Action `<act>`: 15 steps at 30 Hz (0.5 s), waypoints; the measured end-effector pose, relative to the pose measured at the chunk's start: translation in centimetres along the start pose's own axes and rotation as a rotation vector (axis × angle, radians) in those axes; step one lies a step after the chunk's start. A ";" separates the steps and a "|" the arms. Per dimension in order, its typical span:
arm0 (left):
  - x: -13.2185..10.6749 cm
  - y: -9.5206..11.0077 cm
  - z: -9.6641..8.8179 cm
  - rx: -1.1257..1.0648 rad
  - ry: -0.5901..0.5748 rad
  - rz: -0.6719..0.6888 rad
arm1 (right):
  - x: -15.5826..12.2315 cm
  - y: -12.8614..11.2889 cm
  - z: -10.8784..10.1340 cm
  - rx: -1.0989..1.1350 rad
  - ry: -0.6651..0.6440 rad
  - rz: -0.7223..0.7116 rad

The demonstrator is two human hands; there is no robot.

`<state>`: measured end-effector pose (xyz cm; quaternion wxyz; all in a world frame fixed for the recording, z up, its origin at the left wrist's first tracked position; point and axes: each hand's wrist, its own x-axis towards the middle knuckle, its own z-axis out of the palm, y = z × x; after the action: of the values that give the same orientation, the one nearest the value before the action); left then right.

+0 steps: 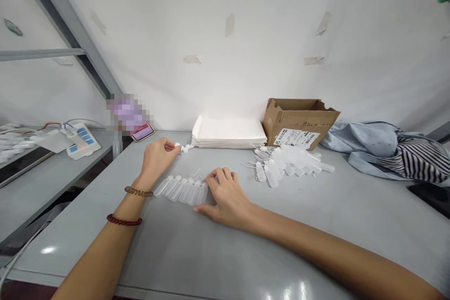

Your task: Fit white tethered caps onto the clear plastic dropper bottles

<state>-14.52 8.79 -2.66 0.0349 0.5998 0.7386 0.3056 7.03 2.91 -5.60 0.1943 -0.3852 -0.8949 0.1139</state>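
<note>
**Row of small translucent plastic bottles (181,190) steadied on flat grey table (246,253)**

The row lay mid-table. The right hand (227,197), fingers spread flat, pressed its three-o'clock end. At eleven o'clock the left hand (158,157) pinched a small white cap (177,145). A loose bottle heap (284,164) sat at two o'clock.

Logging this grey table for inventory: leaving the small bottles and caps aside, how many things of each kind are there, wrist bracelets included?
Cardboard box: 1
Stack of white envelopes: 1
Phone: 1
Heap of cloth: 1
Bracelets: 2
Total: 6
</note>
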 end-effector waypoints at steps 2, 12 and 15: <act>0.0 0.0 -0.1 -0.019 0.001 -0.006 | -0.1 0.0 0.0 0.013 -0.010 0.015; -2.4 3.9 -0.3 -0.328 -0.214 0.054 | -2.3 1.5 -3.7 0.113 0.135 -0.212; -4.4 6.0 -0.2 -0.516 -0.534 0.132 | -4.5 2.8 -5.1 0.160 0.173 -0.282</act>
<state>-8.18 5.24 -0.97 0.3565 0.6763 0.5618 0.3161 13.93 1.82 -3.15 0.3144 -0.2474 -0.9082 0.1230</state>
